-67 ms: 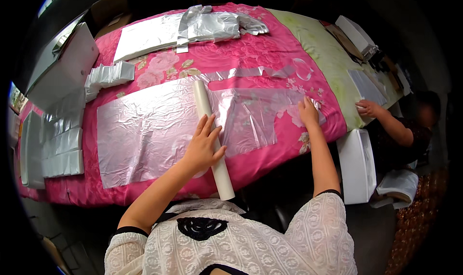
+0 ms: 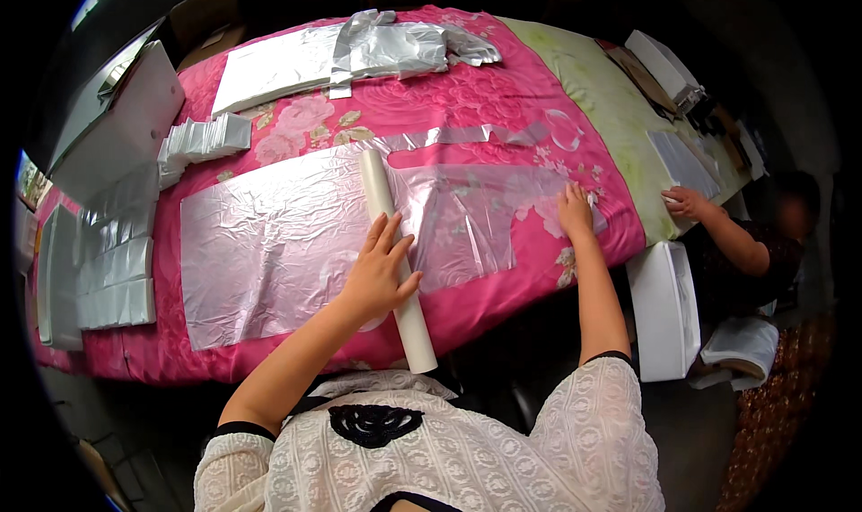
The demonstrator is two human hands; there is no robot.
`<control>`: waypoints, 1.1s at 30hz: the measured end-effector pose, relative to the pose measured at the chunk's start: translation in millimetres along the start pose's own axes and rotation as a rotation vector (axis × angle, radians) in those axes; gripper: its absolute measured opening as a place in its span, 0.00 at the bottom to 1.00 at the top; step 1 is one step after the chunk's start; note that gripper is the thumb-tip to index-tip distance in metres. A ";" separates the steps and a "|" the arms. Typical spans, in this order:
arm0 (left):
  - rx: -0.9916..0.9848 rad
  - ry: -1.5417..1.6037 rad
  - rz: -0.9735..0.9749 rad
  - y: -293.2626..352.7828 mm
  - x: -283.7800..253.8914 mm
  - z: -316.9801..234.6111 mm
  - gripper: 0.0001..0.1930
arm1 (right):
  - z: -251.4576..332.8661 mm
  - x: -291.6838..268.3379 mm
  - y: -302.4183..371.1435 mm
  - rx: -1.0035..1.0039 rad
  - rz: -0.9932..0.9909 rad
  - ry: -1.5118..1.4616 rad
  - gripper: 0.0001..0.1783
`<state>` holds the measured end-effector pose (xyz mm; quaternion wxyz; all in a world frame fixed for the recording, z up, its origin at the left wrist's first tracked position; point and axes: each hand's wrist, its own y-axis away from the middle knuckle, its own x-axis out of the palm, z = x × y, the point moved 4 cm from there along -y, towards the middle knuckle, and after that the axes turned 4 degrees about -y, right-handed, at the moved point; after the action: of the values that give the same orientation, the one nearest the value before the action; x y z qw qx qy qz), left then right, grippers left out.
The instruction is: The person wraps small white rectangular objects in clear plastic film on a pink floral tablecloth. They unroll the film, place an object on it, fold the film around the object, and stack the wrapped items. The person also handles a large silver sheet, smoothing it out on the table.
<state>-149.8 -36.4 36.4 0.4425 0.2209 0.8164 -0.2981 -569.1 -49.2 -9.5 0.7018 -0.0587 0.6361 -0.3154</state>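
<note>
A clear plastic bag with long handle strips [image 2: 260, 242] lies spread flat on the pink flowered cloth. Across its middle rests a pale cream tube [image 2: 415, 332], its near end sticking out over the table's front edge. My left hand [image 2: 382, 274] lies on the tube with fingers apart, pressing rather than gripping it. My right hand [image 2: 577, 211] rests at the right end of the bag's near handle strip, its fingers stretched out over the film. What lies beneath its palm is hidden.
A stack of silvery plastic bags [image 2: 278, 67] lies at the far side. On the left stand white boxes [image 2: 135, 108] and small folded packets [image 2: 206, 139]. A white bin [image 2: 663, 310] is at the right edge; beyond it a co-worker's hand [image 2: 687, 202] touches the pale green cloth [image 2: 575, 72].
My right hand has shifted very slightly, and its fingers look a little flatter and more spread. The left hand, the tube and the bag look the same.
</note>
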 end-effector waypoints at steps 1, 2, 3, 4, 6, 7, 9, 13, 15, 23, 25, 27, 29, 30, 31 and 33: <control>-0.002 0.007 0.001 -1.2 0.4 0.6 0.27 | -0.9 1.0 1.3 0.003 0.020 0.081 0.19; -0.004 0.014 0.001 -2.6 0.5 1.2 0.27 | -2.9 -0.3 0.3 0.010 0.013 0.023 0.18; -0.004 0.018 -0.006 -4.6 -0.7 1.8 0.27 | -5.9 -2.7 -1.2 0.018 0.005 -0.033 0.16; -0.006 0.023 -0.009 -6.4 -1.2 1.9 0.27 | -7.3 -5.4 -2.0 0.026 0.001 -0.088 0.15; -0.025 -0.002 -0.005 -4.9 -2.1 5.4 0.27 | 23.6 -18.0 -2.4 0.126 0.102 -0.093 0.10; -0.017 -0.014 -0.003 -7.1 -1.0 4.1 0.27 | 29.6 -28.9 -2.6 0.186 0.140 -0.077 0.08; -0.013 -0.025 0.008 -9.0 -2.2 1.6 0.26 | 24.2 -30.5 -4.2 0.077 0.040 -0.044 0.07; 0.008 -0.001 0.054 -15.7 -1.5 -4.4 0.27 | 37.2 -56.0 -8.9 -0.068 -0.057 -0.226 0.07; 0.048 0.098 -0.047 -18.6 -5.9 -9.5 0.27 | 60.2 -66.6 -9.5 -0.070 -0.037 -0.459 0.06; -0.513 1.311 0.017 2.4 -13.1 -7.8 0.17 | 247.1 -115.6 66.7 -0.059 0.721 -1.090 0.09; -0.678 1.423 0.070 15.3 -20.6 2.2 0.19 | 282.5 -124.2 90.2 -0.263 0.826 -1.116 0.17; -0.784 1.461 0.055 31.1 -25.3 15.2 0.19 | 311.2 -126.2 112.9 -0.432 0.916 -1.165 0.26; -0.806 1.416 0.023 40.6 -26.5 29.4 0.16 | 322.1 -118.7 129.9 -0.626 0.965 -1.113 0.32; -0.857 1.329 0.061 49.7 -28.2 37.2 0.16 | 326.1 -114.7 138.8 -0.719 0.982 -1.086 0.35; -0.896 1.256 0.102 57.8 -29.3 45.7 0.15 | 328.7 -112.2 142.3 -0.733 0.977 -1.083 0.35; -0.921 1.245 0.137 68.2 -31.8 55.3 0.15 | 329.7 -113.0 141.2 -0.616 1.064 -1.110 0.34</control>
<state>-58.2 -27.8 19.9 -0.0329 0.1912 0.9407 0.2782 -209.6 16.3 79.6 0.9217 -0.0867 0.1977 0.3223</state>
